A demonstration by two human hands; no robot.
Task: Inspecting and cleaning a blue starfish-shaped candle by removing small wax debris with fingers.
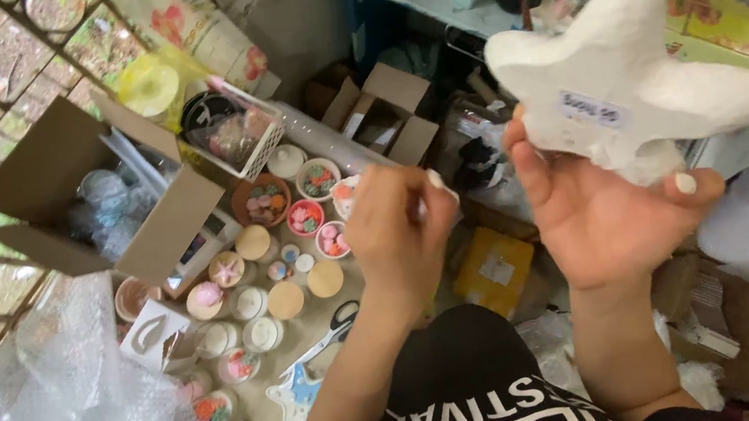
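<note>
While my right hand (613,211) is cradling the white star-shaped foam piece (624,67) at upper right, palm up so its small label faces me, my left hand (398,227) is pinching shut beside it, contents hidden.
</note>
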